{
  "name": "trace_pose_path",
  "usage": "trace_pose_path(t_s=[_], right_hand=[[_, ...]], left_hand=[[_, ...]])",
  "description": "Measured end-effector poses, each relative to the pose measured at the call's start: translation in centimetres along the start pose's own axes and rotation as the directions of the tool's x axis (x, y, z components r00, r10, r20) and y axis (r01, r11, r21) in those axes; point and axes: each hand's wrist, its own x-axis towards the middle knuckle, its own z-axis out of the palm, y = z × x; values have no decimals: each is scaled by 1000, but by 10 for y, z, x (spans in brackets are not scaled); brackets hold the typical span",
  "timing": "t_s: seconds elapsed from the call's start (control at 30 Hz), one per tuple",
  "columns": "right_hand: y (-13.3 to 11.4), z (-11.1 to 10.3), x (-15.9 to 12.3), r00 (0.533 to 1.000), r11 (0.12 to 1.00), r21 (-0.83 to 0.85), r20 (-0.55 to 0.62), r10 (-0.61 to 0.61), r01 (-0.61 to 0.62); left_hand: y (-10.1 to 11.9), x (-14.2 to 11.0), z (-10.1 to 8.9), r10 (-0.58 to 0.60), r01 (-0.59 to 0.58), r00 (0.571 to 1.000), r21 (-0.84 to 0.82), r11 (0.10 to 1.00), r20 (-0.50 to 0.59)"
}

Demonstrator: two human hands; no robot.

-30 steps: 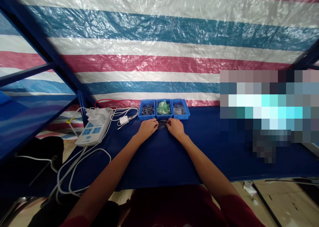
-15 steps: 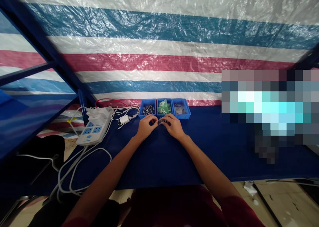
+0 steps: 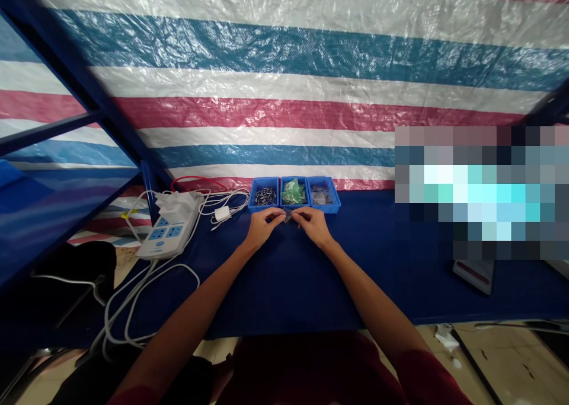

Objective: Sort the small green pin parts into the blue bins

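Just in front of the blue bins, my left hand (image 3: pixel 262 226) and my right hand (image 3: pixel 312 224) face each other with fingertips pinched. Between them is a small clear plastic bag (image 3: pixel 288 217) with something dark about it, too small to make out. Both hands grip its edges, one at each side. Behind them, the left blue bin (image 3: pixel 251 203) holds many small black and silver parts (image 3: pixel 265 196). Green packets (image 3: pixel 293 190) lie in the middle bin, and clear plastic bags (image 3: pixel 320 195) in the right one.
A white power strip (image 3: pixel 166 236) with plugs and looping white cables (image 3: pixel 128 304) lies at the left of the blue table (image 3: pixel 288 286). A white adapter (image 3: pixel 221 213) rests by the bins. At right, a flat device (image 3: pixel 473 274) lies under a blurred area. Striped sheeting (image 3: pixel 275 111) hangs behind.
My fingers have shifted slightly on the small bag, with the right fingertips now straighter. At right, the flat device shows where a dark shape was before.
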Motion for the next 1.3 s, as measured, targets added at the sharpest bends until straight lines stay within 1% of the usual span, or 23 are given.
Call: trace_pose_path(t_s=[0.07,0.17,0.2,0.27,0.33,0.37,0.4,0.43,0.47,0.5,0.57,0.6,0.63,0.67,0.7,0.77,0.83,0.9,1.03,1.1,1.17,1.23,1.3], right_hand=[[-1,1,-1,999,1000,16,39,11,-11],[-3,1,1,989,983,143,113,97,-113],[-3,0,2,986,964,220,95,134,-152],[-3,-3,6,974,890,413,-26,223,-193],[-3,-7,9,934,791,588,-162,319,-168],[-3,-10,10,916,756,635,-192,353,-159],[-3,-12,11,904,743,649,-202,376,-164],[-3,-14,11,899,758,626,-204,387,-184],[-3,-17,11,898,801,561,-213,385,-210],[-3,-19,11,900,861,450,-232,369,-237],[-3,-22,9,916,955,112,-272,294,-273],[-3,-23,9,929,955,-86,-270,252,-284],[-3,-23,8,942,917,-272,-247,227,-292],[-3,-22,7,951,853,-430,-211,224,-296],[-3,-21,7,956,779,-553,-172,239,-294],[-2,-17,6,953,650,-711,-99,286,-269],[-1,-13,6,946,561,-794,-52,321,-234],[0,-10,6,937,498,-842,-27,348,-209],[-2,-7,6,924,418,-894,10,383,-163],[-6,-7,5,930,414,-898,17,366,-147],[-10,-6,3,949,442,-889,32,313,-116],[-13,-4,2,968,487,-872,83,237,-44],[-15,-2,0,975,530,-847,155,161,47]], left_hand=[[2,0,-2,23,-23,1000,25,999,-13],[5,0,-5,12,-10,997,29,1000,-79],[5,0,-5,7,-5,994,18,1000,-109],[6,-1,-5,17,-15,985,10,1000,-169],[5,-1,-5,46,-36,978,53,998,-204],[5,-1,-4,69,-51,976,89,995,-207],[5,-1,-4,97,-72,975,125,990,-200],[4,-2,-3,128,-100,974,157,983,-184],[4,-2,-3,161,-129,973,183,975,-168],[4,-2,-2,191,-158,970,204,966,-149],[4,-2,-1,232,-200,966,235,951,-117],[4,-2,-1,244,-213,964,247,946,-106],[4,-2,-1,252,-221,963,256,941,-95],[4,-3,-1,257,-227,963,262,938,-85],[4,-3,-1,260,-232,962,267,936,-77],[4,-3,-1,265,-237,962,274,932,-69],[3,-3,0,262,-235,963,282,930,-62],[1,-3,0,255,-232,966,284,930,-44],[-1,-4,1,248,-234,969,281,931,-13],[-1,-3,1,249,-234,968,281,931,-20],[-1,-3,1,248,-232,968,267,936,-31],[-2,-2,1,253,-241,967,245,939,-21],[-5,-2,1,273,-266,962,244,932,7]])
